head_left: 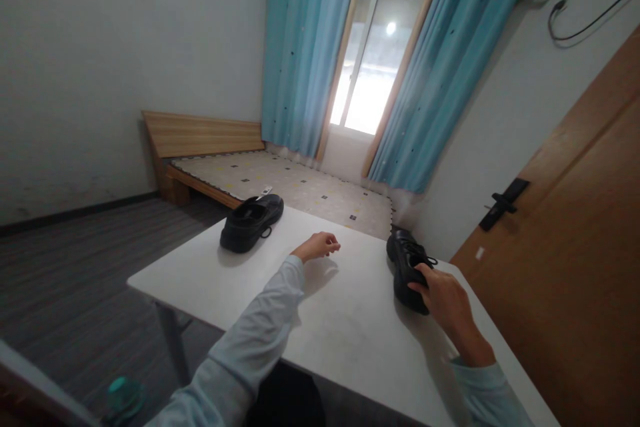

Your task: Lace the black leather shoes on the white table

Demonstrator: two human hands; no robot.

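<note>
Two black shoes are at a white table. One black shoe (pixel 253 221) rests on the left part of the table, with a small white tag at its opening and a lace loop on its right side. My right hand (pixel 445 300) grips the heel end of the other black shoe (pixel 407 273), which is tilted at the right side of the table. Between the shoes, my left hand (pixel 319 247) is over the middle of the table with its fingers curled together; whether something small is in them is hidden.
The white table (pixel 345 327) stands before a bed (pixel 300 187) with a patterned surface. Blue curtains (pixel 310 47) frame a window behind. A wooden door (pixel 575 247) is close on the right. A green object (pixel 123 393) lies low at the left.
</note>
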